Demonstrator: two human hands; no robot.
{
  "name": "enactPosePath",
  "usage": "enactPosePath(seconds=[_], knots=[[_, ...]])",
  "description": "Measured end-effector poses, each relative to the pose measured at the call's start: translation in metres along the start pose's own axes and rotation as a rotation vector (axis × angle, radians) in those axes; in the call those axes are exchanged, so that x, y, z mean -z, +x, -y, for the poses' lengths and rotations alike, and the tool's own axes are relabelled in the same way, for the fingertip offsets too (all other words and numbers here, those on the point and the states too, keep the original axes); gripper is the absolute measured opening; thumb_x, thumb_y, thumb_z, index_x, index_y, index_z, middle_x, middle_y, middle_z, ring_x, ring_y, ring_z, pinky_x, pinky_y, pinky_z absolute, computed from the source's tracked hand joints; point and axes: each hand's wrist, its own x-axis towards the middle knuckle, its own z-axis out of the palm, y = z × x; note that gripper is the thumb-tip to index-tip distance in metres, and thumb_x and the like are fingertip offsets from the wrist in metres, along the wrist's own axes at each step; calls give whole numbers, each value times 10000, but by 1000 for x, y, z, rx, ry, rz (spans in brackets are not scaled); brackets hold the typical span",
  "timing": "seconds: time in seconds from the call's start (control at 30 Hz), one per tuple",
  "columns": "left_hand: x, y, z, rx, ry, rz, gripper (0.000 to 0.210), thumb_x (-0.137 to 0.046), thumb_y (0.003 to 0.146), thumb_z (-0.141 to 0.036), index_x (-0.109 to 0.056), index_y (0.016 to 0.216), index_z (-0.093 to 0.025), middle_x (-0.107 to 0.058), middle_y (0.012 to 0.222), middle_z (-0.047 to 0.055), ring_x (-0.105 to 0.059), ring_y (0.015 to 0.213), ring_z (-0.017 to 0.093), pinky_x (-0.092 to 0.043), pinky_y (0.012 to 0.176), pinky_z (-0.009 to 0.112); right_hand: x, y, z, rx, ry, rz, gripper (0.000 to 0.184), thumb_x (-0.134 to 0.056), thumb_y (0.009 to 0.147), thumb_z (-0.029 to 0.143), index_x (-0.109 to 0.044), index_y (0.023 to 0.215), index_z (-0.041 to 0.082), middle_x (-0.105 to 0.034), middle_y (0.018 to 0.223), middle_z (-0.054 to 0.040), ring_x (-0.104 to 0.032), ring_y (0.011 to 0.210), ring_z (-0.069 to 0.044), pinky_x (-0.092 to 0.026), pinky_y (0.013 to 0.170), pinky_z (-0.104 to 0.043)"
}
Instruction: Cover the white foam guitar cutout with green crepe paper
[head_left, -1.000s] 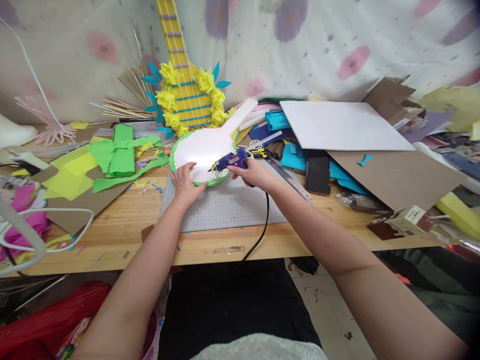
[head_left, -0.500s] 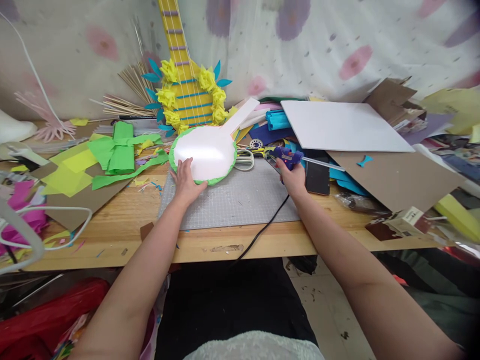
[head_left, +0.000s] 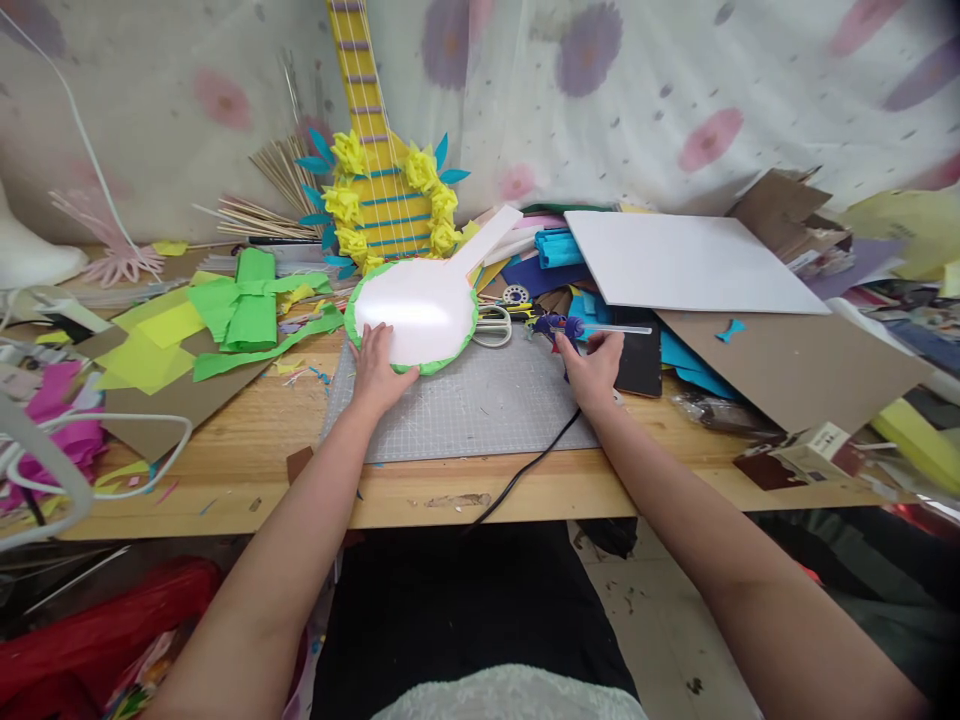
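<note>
A white ukulele-shaped cutout (head_left: pixel 417 305), its rounded body edged in green crepe paper and its plain neck pointing up right, lies on the grey cutting mat (head_left: pixel 480 410). Spread over the lower left of that body, my left hand (head_left: pixel 377 372) rests with its thumb along the green edge. My right hand (head_left: pixel 592 370) is at a dark blue hot glue gun (head_left: pixel 556 326), thumb and bent fingers around its rear part. A clear glue stick (head_left: pixel 630 330) sticks out behind it to the right. The hand partly hides the gun's handle.
Behind the cutout stands a yellow paper guitar (head_left: pixel 386 205) with yellow flowers. White-handled scissors (head_left: pixel 493 327) lie beside the cutout. A black phone (head_left: pixel 639 362), white board (head_left: pixel 690 262) and cardboard (head_left: pixel 795 370) are at right; green crepe paper (head_left: pixel 251 300) is left. A black cord (head_left: pixel 525 465) crosses the mat.
My right hand has turned and its fingers have loosened around the glue gun. The glue stick now points nearly level to the right. My left hand stays on the cutout.
</note>
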Motion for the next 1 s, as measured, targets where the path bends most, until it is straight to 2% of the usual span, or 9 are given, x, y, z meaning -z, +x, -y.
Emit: enactPosePath(seconds=[0.07, 0.1, 0.2, 0.27, 0.37, 0.47, 0.6, 0.83, 1.0], knots=[[2, 0, -1, -9, 12, 8, 740, -696, 627, -268, -394, 1296, -172, -412, 1422, 196, -221, 1415, 365, -64, 1153, 598, 6, -10, 4, 81, -30, -3, 366, -587, 740, 509, -439, 863, 197, -527, 866, -64, -513, 819, -204, -431, 817, -379], [2, 1, -1, -12, 14, 11, 733, -697, 630, -270, -399, 1293, -172, -416, 1421, 194, -227, 1414, 363, -70, 1155, 593, 9, -16, 8, 143, -36, 46, 337, -567, 759, 504, -435, 841, 205, -520, 835, -54, -507, 790, -199, -432, 802, -374], [3, 2, -1, -18, 10, 18, 710, -697, 636, -276, -415, 1282, -189, -422, 1423, 182, -238, 1413, 352, -103, 1157, 580, 7, -31, 30, 373, -6, 297, 282, -541, 799, 478, -456, 826, 210, -533, 815, -53, -515, 773, -197, -438, 771, -348], [2, 2, -1, -20, 9, 16, 696, -699, 636, -274, -428, 1272, -196, -423, 1424, 177, -239, 1413, 348, -121, 1159, 571, -5, -38, 51, 506, 27, 431, 292, -567, 797, 463, -492, 895, 198, -563, 899, -83, -534, 849, -218, -441, 797, -355], [1, 3, -1, -20, 4, 5, 690, -703, 635, -268, -431, 1266, -207, -428, 1421, 172, -238, 1414, 348, -129, 1155, 578, -33, -46, 86, 658, 46, 492, 445, -618, 769, 450, -508, 1080, 151, -546, 1111, -163, -489, 1080, -286, -396, 933, -413], [0, 3, 0, -20, -15, -5, 694, -708, 639, -269, -419, 1268, -215, -436, 1414, 168, -253, 1410, 343, -127, 1152, 588, -61, -54, 110, 693, 25, 444, 596, -629, 753, 474, -473, 1222, 141, -467, 1287, -186, -356, 1266, -331, -265, 1063, -477], [0, 2, -1, -13, -26, -13, 685, -703, 656, -272, -410, 1272, -204, -435, 1412, 171, -262, 1406, 340, -118, 1160, 578, -81, -62, 118, 701, 14, 446, 689, -623, 750, 482, -432, 1310, 129, -428, 1359, -183, -244, 1366, -339, -138, 1125, -501], [-1, 1, -1, -41, -16, -1, 657, -671, 699, -276, -395, 1291, -203, -410, 1432, 169, -224, 1422, 329, -79, 1165, 580, -89, -63, 113, 668, 31, 471, 644, -579, 796, 442, -412, 1339, 138, -424, 1379, -178, -243, 1382, -323, -150, 1126, -509], [-4, 2, 0, -42, -2, -8, 762, -716, 664, -331, -354, 1321, -199, -391, 1442, 181, -207, 1425, 344, -62, 1157, 592, -90, -62, 112, 668, 45, 491, 589, -531, 846, 449, -420, 1335, 141, -428, 1380, -176, -239, 1389, -308, -159, 1128, -507]])
